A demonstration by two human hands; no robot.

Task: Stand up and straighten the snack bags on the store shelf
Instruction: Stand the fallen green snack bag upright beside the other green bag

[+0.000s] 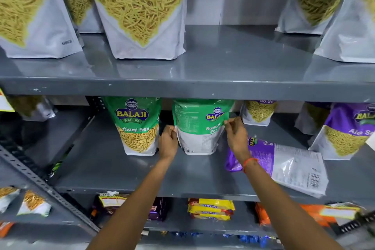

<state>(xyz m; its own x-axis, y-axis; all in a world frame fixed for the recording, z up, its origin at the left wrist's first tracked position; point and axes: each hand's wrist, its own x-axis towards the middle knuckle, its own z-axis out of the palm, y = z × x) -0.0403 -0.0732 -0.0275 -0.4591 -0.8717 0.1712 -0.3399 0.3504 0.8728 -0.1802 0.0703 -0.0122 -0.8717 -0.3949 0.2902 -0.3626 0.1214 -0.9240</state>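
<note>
On the middle shelf (113, 170) a green Ratlami Sev bag (199, 128) stands upright, turned partly sideways so its back label shows. My left hand (168, 142) grips its left edge and my right hand (236, 136) pinches its right edge. A second green Ratlami Sev bag (136, 126) stands upright just to the left, facing front. To the right a purple Aloo Sev bag (284, 162) lies flat on the shelf, partly under my right forearm. Another purple bag (347, 130) stands at the far right.
The upper shelf (223, 63) carries several large white sev pouches (140, 12) with a gap in the middle. Small sev bags (260, 112) stand at the back of the middle shelf. Biscuit packs (211, 209) lie on the lower shelf. A perforated grey upright (40, 180) slants at the left.
</note>
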